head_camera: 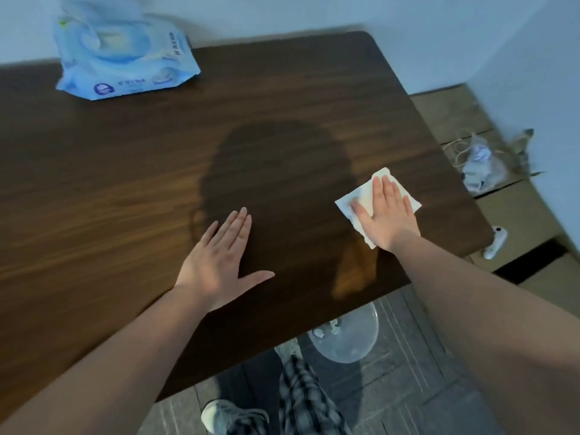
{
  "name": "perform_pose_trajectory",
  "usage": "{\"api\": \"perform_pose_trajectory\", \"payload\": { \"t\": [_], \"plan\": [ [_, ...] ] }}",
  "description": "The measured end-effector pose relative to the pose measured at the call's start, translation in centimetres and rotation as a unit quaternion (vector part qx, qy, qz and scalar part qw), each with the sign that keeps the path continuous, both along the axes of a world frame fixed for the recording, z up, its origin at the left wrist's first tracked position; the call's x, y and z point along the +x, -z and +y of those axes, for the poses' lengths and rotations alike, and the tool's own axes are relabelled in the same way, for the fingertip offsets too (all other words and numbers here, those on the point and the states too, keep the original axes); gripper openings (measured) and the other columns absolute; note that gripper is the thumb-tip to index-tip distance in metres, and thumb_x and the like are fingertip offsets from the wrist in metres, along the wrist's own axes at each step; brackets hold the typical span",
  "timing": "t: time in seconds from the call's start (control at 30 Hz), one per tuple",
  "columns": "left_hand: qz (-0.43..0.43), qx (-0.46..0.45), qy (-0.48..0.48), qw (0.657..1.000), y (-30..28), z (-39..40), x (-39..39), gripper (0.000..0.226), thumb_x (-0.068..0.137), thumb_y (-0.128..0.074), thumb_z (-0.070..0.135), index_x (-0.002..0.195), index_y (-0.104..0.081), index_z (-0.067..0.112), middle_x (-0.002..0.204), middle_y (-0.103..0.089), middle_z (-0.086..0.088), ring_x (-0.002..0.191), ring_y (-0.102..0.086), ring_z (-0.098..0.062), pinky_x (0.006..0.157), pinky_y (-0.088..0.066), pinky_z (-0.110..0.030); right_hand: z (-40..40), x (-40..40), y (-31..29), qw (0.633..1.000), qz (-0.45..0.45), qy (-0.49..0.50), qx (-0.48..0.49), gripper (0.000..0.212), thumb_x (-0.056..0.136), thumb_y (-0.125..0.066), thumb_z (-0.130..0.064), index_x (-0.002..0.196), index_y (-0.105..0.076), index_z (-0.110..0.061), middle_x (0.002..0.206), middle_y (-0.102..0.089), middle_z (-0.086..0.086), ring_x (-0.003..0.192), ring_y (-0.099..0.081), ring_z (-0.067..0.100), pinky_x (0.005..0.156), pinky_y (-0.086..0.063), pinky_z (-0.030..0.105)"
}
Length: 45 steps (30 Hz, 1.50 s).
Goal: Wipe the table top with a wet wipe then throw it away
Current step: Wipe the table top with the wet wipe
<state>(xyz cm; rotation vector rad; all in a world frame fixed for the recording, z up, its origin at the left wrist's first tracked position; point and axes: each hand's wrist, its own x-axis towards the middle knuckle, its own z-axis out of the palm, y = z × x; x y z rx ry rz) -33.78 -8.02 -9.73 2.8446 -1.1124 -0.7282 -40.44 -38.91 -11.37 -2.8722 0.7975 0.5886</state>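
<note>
This looked like a room in a home. A dark brown wood-grain table with rounded corners (282, 89) stood against plain pale walls (314, 14), with a soft blue plastic pack of wet wipes (125, 58) lying at its far edge. The floor was dark grey patterned tile (417, 381), and a clear plastic waste bin holding crumpled white scraps (348, 337) sat on it beside the table. Flattened brown cardboard boxes (514, 211) lay along the wall (a small white device (495, 242) rested on them). The person wore checked trousers (307, 400) and a pale sneaker (232, 416).
</note>
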Motion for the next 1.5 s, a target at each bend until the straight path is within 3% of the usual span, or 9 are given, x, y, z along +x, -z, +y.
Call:
{"api": "perform_pose_trajectory", "payload": {
  "t": [0.17, 0.33, 0.57, 0.83, 1.03, 1.27, 1.5],
  "plan": [
    [0.007, 0.023, 0.008, 1.000, 0.3, -4.0, 0.5, 0.099, 0.074, -0.014, 0.082, 0.139, 0.025, 0.018, 0.147, 0.032, 0.003, 0.136, 0.027, -0.009, 0.116, 0.011, -0.035, -5.0, -0.9, 0.1, 0.998, -0.003, 0.069, -0.011, 0.083, 0.086, -0.005, -0.070, 0.150, 0.013, -0.021, 0.161, 0.014, 0.002, 0.147, 0.012, 0.019, 0.118, 0.006, 0.040],
    [0.007, 0.028, -0.002, 1.000, 0.3, -4.1, 0.4, 0.103, 0.068, -0.009, 0.084, 0.140, 0.024, 0.018, 0.146, 0.033, 0.004, 0.137, 0.028, -0.011, 0.115, 0.012, -0.036, -5.4, -0.8, 0.3, 0.997, -0.007, 0.078, -0.015, 0.086, 0.083, -0.001, -0.071, 0.150, 0.013, -0.019, 0.161, 0.013, 0.003, 0.147, 0.012, 0.020, 0.117, 0.006, 0.040],
    [0.021, 0.006, -0.028, 0.999, 0.0, -3.2, 0.2, 0.104, 0.074, -0.019, 0.083, 0.143, 0.022, 0.017, 0.151, 0.029, 0.002, 0.140, 0.024, -0.011, 0.118, 0.008, -0.036, 0.5, 0.8, -0.3, 1.000, -0.005, -0.019, 0.006, 0.078, 0.091, -0.004, -0.065, 0.150, 0.013, -0.017, 0.161, 0.013, 0.004, 0.147, 0.014, 0.019, 0.119, 0.006, 0.041],
    [-0.035, -0.043, -0.194, 0.979, -1.1, 11.4, -1.7, 0.103, 0.077, -0.017, 0.082, 0.148, 0.011, 0.013, 0.156, 0.018, -0.001, 0.143, 0.016, -0.011, 0.115, 0.008, -0.032, 18.4, 6.9, 0.7, 0.970, -0.007, -0.236, 0.058, 0.076, 0.090, 0.003, -0.065, 0.146, 0.023, -0.017, 0.159, 0.022, 0.003, 0.144, 0.024, 0.017, 0.118, 0.013, 0.043],
    [-0.067, 0.017, -0.362, 0.930, -1.1, 27.2, -6.0, 0.112, 0.065, 0.005, 0.086, 0.146, 0.011, 0.009, 0.153, 0.019, -0.003, 0.143, 0.014, -0.013, 0.115, 0.002, -0.033, 37.4, 10.2, 1.2, 0.918, -0.011, -0.386, 0.087, 0.073, 0.092, 0.001, -0.063, 0.144, 0.023, -0.018, 0.159, 0.022, 0.002, 0.144, 0.024, 0.018, 0.117, 0.015, 0.043],
    [-0.046, 0.072, -0.500, 0.862, -0.2, 41.0, -11.2, 0.120, 0.065, -0.010, 0.090, 0.148, 0.008, 0.005, 0.158, 0.013, -0.012, 0.146, 0.009, -0.022, 0.119, -0.004, -0.039, 55.0, 9.9, 0.9, 0.846, -0.009, -0.520, 0.117, 0.073, 0.094, -0.005, -0.060, 0.149, 0.014, -0.016, 0.161, 0.014, 0.002, 0.146, 0.018, 0.018, 0.118, 0.012, 0.043],
    [-0.026, 0.006, -0.553, 0.833, 1.1, 43.0, -11.1, 0.124, 0.062, -0.023, 0.091, 0.147, 0.018, 0.011, 0.158, 0.018, -0.007, 0.144, 0.016, -0.022, 0.116, 0.006, -0.037, 67.1, 10.0, 1.2, 0.802, -0.018, -0.587, 0.107, 0.071, 0.096, -0.008, -0.058, 0.151, 0.009, -0.017, 0.161, 0.012, 0.004, 0.147, 0.016, 0.022, 0.118, 0.012, 0.044]
  ]
}}
